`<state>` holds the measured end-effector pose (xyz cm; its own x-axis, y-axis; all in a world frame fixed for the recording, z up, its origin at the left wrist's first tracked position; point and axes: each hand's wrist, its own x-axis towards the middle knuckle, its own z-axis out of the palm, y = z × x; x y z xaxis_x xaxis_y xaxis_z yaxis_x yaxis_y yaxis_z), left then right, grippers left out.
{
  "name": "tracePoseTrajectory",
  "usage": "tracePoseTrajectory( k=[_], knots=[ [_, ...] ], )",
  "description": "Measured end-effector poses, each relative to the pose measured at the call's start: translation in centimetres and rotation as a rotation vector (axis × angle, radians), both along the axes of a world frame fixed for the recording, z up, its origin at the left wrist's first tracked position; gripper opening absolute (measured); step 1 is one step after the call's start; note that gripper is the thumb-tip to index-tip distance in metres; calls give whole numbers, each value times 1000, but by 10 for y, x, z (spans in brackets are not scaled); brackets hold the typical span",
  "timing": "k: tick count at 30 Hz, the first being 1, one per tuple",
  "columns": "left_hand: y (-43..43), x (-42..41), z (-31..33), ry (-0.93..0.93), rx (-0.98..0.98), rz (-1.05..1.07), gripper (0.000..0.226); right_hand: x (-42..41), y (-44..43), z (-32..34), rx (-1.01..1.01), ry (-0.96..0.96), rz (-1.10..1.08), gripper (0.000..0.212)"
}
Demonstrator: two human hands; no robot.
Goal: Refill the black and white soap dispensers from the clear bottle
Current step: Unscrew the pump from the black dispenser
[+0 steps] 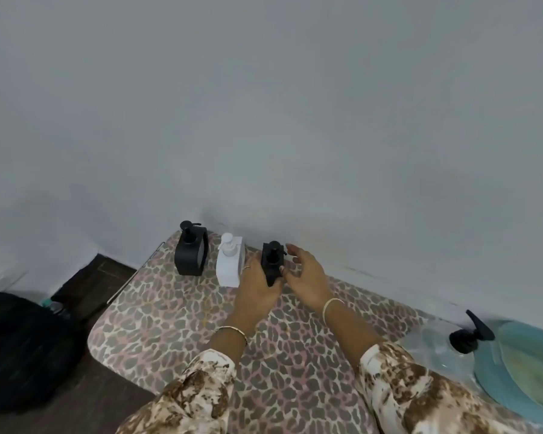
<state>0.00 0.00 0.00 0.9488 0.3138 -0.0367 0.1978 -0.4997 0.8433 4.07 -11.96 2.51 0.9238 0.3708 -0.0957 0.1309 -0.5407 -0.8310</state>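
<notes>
no text, brand or number can be read anywhere. a greenish label is seen on a small bottle (53, 306) beside the black bag (19, 349) (too blurred and small to be made out), and a pale mark on the bag cannot be deciphered either.

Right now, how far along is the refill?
Done: nothing that shows; all three dispensers look capped with their pumps. In hand: the left hand grips the right black dispenser, with the right hand open beside its pump. Left: opening and filling it, the white dispenser and the left black dispenser. The clear bottle stands apart at the right, pump on.
</notes>
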Motion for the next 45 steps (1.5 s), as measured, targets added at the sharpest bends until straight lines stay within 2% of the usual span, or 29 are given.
tracePoseTrajectory(
  k=[5, 9, 14, 22, 30, 35, 42, 45],
  knots=[
    [-1, 17, -15, 77, -42, 75, 58, 19, 13, -18, 23, 13, -47, 53],
    [-2, 24, -22, 118, -28, 120, 50, 30, 19, -27, 23, -7, -46, 51],
    [-5, 28, -28, 164, 37, 139, 52, 34, 23, -30, 14, -60, -59, 39],
    [-5, 12, -25, 94, 30, 136, 47, 22, 23, -30, -17, -65, -84, 34],
    [-20, -45, -18, 83, -34, 159, 35, -28, -4, -26, -87, -89, -40, 26],
    [-30, -74, -15, 47, -67, 144, 46, -62, -17, -23, -140, -181, -54, 26],
    [-37, -85, -22, 26, -41, 103, 44, -81, -20, -32, -202, -278, -158, 31],
    [-35, -84, -32, 20, -45, 73, 54, -82, -21, -39, -240, -328, -186, 34]
  ],
)
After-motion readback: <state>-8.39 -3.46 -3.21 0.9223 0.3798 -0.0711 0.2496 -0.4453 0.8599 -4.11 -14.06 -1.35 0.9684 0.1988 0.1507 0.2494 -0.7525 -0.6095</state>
